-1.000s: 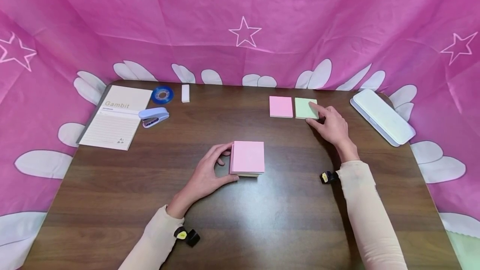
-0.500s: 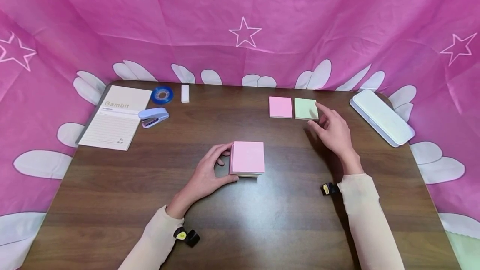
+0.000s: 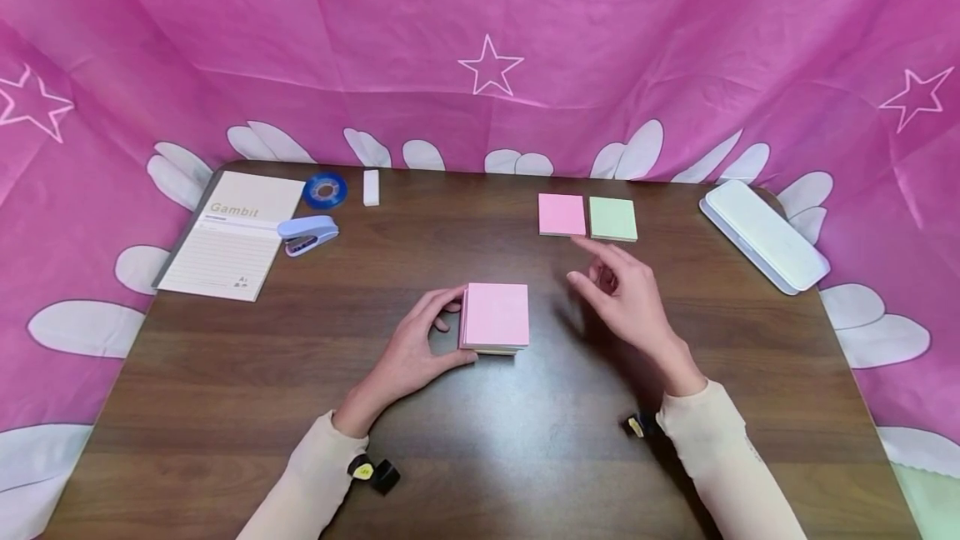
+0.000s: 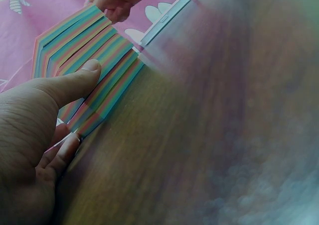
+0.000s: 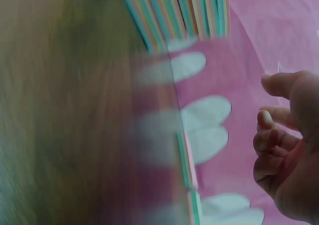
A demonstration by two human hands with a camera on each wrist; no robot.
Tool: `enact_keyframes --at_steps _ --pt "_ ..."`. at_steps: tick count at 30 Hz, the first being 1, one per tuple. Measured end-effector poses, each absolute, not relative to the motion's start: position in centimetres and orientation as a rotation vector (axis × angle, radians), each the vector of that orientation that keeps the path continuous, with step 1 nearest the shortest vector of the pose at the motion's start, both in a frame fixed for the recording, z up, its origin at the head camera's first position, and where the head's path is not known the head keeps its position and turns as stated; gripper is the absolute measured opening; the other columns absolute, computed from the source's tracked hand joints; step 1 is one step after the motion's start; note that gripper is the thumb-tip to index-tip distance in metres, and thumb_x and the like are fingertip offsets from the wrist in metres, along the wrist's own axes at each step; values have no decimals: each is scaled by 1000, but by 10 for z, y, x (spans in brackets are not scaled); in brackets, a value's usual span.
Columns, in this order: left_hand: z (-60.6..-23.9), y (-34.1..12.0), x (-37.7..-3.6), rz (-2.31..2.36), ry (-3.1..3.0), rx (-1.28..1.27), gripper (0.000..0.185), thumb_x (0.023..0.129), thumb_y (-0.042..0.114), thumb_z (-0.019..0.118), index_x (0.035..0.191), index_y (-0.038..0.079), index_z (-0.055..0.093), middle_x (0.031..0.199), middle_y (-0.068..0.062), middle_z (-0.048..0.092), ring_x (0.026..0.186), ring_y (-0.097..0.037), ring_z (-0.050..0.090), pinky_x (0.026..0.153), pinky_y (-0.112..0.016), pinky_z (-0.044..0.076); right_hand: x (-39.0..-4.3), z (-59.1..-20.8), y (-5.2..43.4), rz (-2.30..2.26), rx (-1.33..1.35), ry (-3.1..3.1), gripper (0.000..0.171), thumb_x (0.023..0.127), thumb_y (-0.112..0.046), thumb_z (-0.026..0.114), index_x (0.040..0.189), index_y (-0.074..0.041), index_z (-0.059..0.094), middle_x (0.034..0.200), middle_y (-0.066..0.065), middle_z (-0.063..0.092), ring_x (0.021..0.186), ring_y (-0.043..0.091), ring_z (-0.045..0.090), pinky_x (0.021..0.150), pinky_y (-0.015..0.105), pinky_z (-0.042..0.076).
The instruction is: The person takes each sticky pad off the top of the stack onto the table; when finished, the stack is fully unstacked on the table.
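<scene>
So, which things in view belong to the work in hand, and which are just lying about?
Probably the job:
pink-topped stack, gripped by the left hand
pink pad
green pad

Apparently lying about:
notebook
blue tape roll
stapler
white block
white case

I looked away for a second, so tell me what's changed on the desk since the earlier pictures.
The right hand has left the green pad, moving left and back toward the person; it holds nothing. The left hand keeps its grip on the stack. The green pad and pink pad stayed put.
</scene>
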State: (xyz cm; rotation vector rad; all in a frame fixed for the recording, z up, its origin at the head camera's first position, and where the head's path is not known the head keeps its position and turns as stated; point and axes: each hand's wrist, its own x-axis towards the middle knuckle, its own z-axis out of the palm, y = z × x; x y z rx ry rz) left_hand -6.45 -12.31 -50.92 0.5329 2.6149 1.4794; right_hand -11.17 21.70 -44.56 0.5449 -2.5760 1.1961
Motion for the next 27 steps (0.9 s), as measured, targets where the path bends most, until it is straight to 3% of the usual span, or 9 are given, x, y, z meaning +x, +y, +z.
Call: enact_keyframes --at_steps 7,18,27 --pt "-509 -124 -64 1481 2602 522 98 82 22 102 166 21 51 153 -1 57 128 -19 59 100 -37 53 -92 -438 190 1231 751 -2596 54 93 -13 91 143 -7 74 82 -4 59 69 12 52 64 27 43" --pt "-509 -124 -65 1481 2606 539 97 83 22 102 166 20 51 153 -2 57 129 -19 59 100 -37 53 -80 -437 163 1064 842 -2866 101 76 -47 102 160 -10 60 89 -6 58 77 11 51 68 32 43" --pt "-510 -125 -65 1494 2615 571 97 83 22 102 165 19 51 153 -3 58 130 -20 59 99 -34 54 -77 -440 154 1117 814 -2880 92 75 -35 105 152 -4 63 89 -2 58 80 14 53 71 32 44"
